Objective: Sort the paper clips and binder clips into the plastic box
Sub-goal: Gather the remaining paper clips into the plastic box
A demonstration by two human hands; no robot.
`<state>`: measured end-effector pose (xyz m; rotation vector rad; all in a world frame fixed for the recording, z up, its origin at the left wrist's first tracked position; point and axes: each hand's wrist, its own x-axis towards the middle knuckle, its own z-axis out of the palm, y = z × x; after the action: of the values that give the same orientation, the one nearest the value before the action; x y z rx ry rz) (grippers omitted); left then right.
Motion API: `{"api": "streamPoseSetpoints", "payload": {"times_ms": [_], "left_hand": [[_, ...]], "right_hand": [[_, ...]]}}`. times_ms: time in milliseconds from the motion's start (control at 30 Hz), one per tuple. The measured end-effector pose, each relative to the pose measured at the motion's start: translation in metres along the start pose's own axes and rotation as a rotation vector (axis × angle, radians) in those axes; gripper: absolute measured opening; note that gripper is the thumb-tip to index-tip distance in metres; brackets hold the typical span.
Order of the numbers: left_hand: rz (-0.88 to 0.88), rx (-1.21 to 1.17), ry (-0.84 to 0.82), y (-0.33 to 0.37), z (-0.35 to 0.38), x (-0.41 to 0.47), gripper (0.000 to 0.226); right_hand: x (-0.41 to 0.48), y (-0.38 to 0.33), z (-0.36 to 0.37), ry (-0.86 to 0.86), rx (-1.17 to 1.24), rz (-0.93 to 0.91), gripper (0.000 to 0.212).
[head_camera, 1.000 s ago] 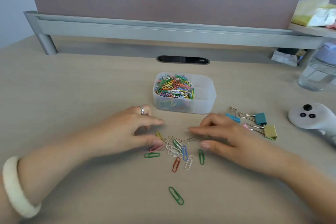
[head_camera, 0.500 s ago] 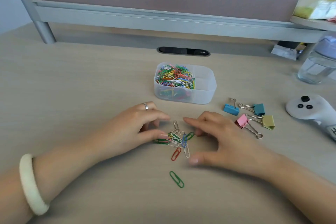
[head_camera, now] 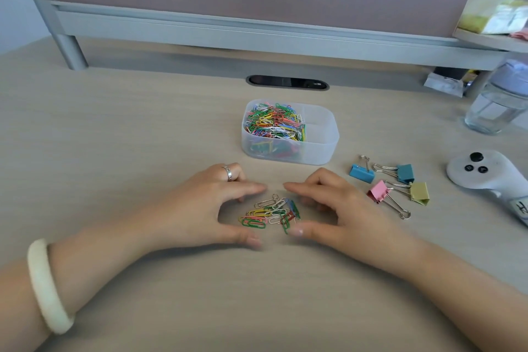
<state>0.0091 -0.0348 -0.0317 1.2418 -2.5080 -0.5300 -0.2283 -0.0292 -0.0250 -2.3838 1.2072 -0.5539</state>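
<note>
In front of the plastic box (head_camera: 320, 148), left hand (head_camera: 200, 208) and right hand (head_camera: 345, 208) flank the loose paper clips (head_camera: 271, 213), each grip open.

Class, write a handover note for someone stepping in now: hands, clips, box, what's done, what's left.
Left hand, right hand: open, cupped round the loose paper clips on the desk, gripping nothing.
Plastic box: behind them; left compartment holds the sorted paper clips.
Binder clips: four on the desk, right of the hands.
Left to do: box the loose pile, then the binder clips.
</note>
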Motion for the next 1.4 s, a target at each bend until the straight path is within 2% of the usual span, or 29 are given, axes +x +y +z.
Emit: {"api": "streamPoseSetpoints", "payload": {"times_ms": [67, 133, 300, 533, 833, 1033, 1400], "left_hand": [[0.001, 0.026, -0.005, 0.001, 0.002, 0.004, 0.091], [0.024, 0.03, 0.008, 0.003, 0.003, 0.009, 0.085], [0.057, -0.056, 0.035, 0.01, 0.004, 0.019, 0.037], [0.067, -0.005, 0.041, 0.015, 0.003, 0.023, 0.018], [-0.026, 0.104, -0.015, 0.025, -0.001, 0.031, 0.015], [-0.069, 0.205, -0.031, 0.031, 0.001, 0.036, 0.017], [-0.061, 0.11, 0.028, 0.021, 0.003, 0.031, 0.011]], "right_hand": [[-0.003, 0.003, -0.004, -0.044, -0.112, 0.016, 0.084], [-0.001, 0.002, -0.004, -0.03, -0.146, 0.028, 0.083], [0.008, -0.003, -0.001, 0.014, -0.042, 0.024, 0.035], [0.015, -0.001, -0.002, 0.002, -0.063, -0.011, 0.016], [0.033, -0.003, -0.018, -0.13, -0.169, -0.005, 0.007], [0.033, -0.004, -0.01, -0.102, -0.089, 0.002, 0.01], [0.029, -0.003, -0.015, -0.109, -0.064, 0.089, 0.001]]}}
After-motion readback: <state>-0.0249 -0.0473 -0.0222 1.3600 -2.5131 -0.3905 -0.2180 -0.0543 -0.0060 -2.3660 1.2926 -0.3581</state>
